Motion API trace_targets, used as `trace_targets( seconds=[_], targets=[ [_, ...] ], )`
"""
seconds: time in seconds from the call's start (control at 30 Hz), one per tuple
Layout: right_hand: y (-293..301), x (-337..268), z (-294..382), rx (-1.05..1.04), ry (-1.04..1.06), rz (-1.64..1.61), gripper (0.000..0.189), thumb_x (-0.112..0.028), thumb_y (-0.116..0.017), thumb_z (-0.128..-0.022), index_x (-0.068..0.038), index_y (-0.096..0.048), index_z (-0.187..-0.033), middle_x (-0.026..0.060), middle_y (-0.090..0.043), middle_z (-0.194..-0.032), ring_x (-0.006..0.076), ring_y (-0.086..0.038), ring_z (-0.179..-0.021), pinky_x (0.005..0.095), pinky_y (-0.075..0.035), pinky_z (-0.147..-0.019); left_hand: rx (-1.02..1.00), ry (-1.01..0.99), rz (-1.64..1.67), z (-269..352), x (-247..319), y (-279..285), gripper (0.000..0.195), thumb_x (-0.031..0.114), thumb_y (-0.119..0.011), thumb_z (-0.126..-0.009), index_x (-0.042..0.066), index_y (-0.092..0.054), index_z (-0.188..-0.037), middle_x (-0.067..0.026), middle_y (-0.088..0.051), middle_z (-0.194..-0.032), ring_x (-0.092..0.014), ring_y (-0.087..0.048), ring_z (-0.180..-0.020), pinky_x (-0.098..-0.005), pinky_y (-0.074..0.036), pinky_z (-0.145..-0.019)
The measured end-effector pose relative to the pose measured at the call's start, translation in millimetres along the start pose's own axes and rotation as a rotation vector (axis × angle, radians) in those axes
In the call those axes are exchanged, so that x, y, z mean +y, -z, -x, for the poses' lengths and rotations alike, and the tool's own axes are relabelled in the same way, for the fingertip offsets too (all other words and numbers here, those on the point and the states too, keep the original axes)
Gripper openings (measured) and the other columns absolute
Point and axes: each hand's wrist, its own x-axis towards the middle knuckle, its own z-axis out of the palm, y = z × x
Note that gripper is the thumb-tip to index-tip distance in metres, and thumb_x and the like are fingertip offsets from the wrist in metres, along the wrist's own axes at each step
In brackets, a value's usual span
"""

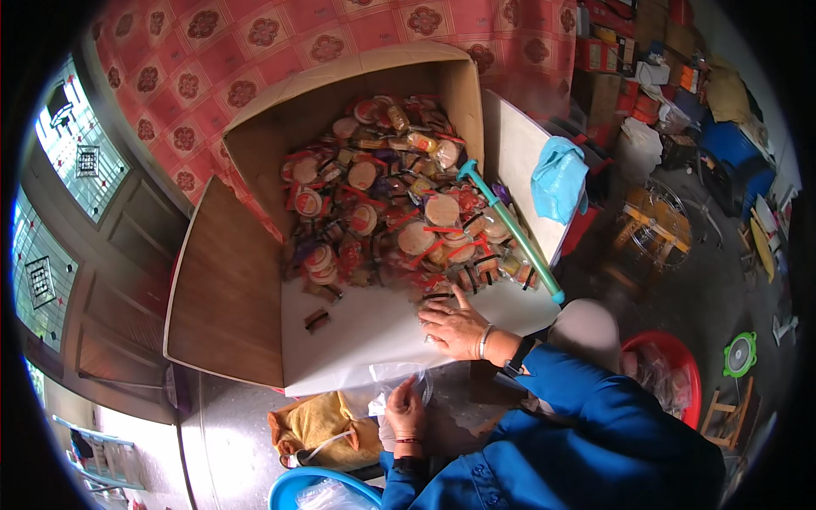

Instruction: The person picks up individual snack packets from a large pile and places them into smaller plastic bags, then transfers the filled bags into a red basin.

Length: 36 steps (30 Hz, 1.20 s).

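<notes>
A clear plastic bag (pixel 415 377) hangs at the front edge of a white tabletop (pixel 357 350), and my left hand (pixel 405 417) grips it near its mouth. My right hand (pixel 454 330) is palm down over the tabletop, fingers spread, its fingertips at the front of a heap of small wrapped snacks (pixel 363 217). Whether a packet lies under those fingers is hidden. Round pale crackers in clear and red wrappers show in the heap, which spills from a cardboard box (pixel 357 70) lying on its side. One loose packet (pixel 317 320) sits apart at the left.
A green-handled stick tool (pixel 519 236) leans along the heap's right side. A light-blue cloth (pixel 560 182) drapes over a white board. Below are a blue basin (pixel 319 475) holding plastic bags, a yellow cushion-like bundle (pixel 325 433) and a red basin (pixel 685 376). A box flap (pixel 226 280) stands at left.
</notes>
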Motion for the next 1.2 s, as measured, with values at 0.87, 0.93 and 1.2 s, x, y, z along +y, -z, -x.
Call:
trace_targets(
  seconds=[0.87,0.93,1.2],
  targets=[
    [-11,11,50,0.283,-0.556,-0.091,0.024,-0.019,-0.064,-0.078,-0.009,-0.061,-0.099,0.0079,-0.057,-0.097,0.0270,-0.060,-0.097,0.0428,-0.047,-0.082,-0.050,0.126,-0.033,5,3,6,0.028,0.006,-0.050,-0.099,-0.001,-0.064,-0.123,-0.0099,-0.068,-0.110,-0.016,-0.060,-0.098,-0.0283,-0.047,-0.089],
    [6,10,54,0.217,-0.631,-0.085,0.023,-0.021,-0.064,-0.079,-0.009,-0.062,-0.099,0.0083,-0.057,-0.100,0.0267,-0.060,-0.099,0.0439,-0.046,-0.084,-0.048,0.057,-0.038,3,-18,3,0.029,0.006,-0.050,-0.099,-0.005,-0.063,-0.123,-0.0148,-0.065,-0.122,-0.023,-0.059,-0.112,-0.0346,-0.043,-0.101],
    [-1,6,59,0.247,-0.696,-0.058,0.021,-0.022,-0.068,-0.077,-0.009,-0.064,-0.093,0.0080,-0.056,-0.097,0.0242,-0.058,-0.100,0.0408,-0.042,-0.081,-0.054,-0.059,-0.263,-11,13,8,0.031,0.010,-0.055,-0.098,-0.005,-0.063,-0.123,-0.0189,-0.066,-0.122,-0.027,-0.065,-0.108,-0.0353,-0.050,-0.098]
  ],
)
